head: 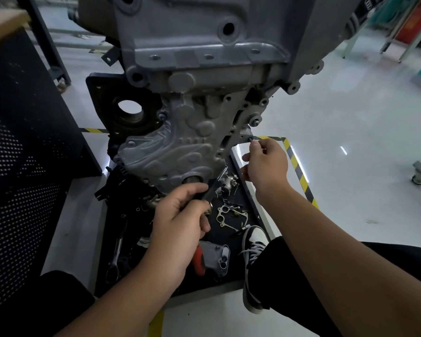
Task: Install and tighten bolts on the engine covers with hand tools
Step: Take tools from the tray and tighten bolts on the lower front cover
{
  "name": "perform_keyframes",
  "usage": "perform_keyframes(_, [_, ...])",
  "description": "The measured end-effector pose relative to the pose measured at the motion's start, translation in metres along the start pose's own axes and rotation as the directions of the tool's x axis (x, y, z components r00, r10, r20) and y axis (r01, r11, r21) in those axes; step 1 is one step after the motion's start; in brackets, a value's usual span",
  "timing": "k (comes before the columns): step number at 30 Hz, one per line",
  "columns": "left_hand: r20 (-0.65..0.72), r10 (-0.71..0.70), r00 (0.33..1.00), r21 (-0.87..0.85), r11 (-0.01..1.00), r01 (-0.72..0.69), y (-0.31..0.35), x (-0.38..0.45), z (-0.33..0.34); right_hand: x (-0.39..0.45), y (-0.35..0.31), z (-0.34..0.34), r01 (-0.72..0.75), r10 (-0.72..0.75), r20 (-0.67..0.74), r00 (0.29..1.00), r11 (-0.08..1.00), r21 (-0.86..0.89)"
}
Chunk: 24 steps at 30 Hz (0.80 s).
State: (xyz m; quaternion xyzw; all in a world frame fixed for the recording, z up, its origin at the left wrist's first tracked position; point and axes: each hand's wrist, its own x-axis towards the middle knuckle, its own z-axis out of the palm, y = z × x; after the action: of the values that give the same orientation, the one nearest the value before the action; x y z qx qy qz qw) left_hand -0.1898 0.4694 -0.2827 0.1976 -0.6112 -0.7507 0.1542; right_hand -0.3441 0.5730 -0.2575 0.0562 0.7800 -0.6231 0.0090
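One bolt [251, 140] on the go rn, right hand [265, 164] pinching it betw thumb and fingertips and poking it into a hole on the lower right flange of the timing cover [180, 152]. Looks like I'm only starting the thread by hand, head's well proud of the flange, so prob the early part of this fastener. Can't tell how many of the other holes round the edge are filled, a few look empty.

Left hand [180, 215] is curled round a tool [214, 183], dark grip w/ a shiny metal shank, held low in front of the crank seal end of the cover. Can't make out if it's a ratchet or a driver, bit blurry.

Next move imo: spin the bolt in w/ fingers till it seats, keep it square so it doesn't cross-thread in the alu, then bring the tool across and snug it.

Materials: cover is cast alu, dull grey, lumpy w/ rounded bosses and ribs. Engine block [204, 45] above is the same matte grey casting. Down below there's a dark tray [249, 198] w/ loose bits, a thin metal gasket [223, 215] w/ cutouts, a chrome ratchet [116, 254], red-handled pliers [199, 260] and a small grey bracket [216, 260]. Glossy pale floor [350, 142], yellow/black hazard tape [299, 171] round the stand.
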Motion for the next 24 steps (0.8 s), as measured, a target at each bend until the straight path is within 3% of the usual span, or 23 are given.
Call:
perform_keyframes(8, [-0.048, -0.044, 0.998, -0.046, 0.998, 0.042, 0.002, 0.003, 0.002, 0.000, 0.000, 0.007, 0.026, -0.032, -0.071, 0.997, 0.996, -0.086])
perform_keyframes(17, [-0.055, -0.059, 0.997, -0.075, 0.996, 0.055, 0.008, 0.005, 0.011, 0.010, -0.007, 0.004, 0.065, -0.067, -0.008, 0.998, 0.991, -0.115])
perform_keyframes(21, [-0.051, -0.061, 0.997, -0.081, 0.995, 0.057, 0.013, 0.007, 0.013, 0.018, -0.013, -0.006, 0.033, -0.025, 0.063, 0.998, 0.990, -0.134])
perform_keyframes(24, [-0.064, -0.079, 0.995, -0.082, 0.994, 0.073, 0.016, 0.009, 0.019, 0.023, -0.019, -0.010, -0.094, 0.096, 0.118, 0.988, 0.995, -0.018])
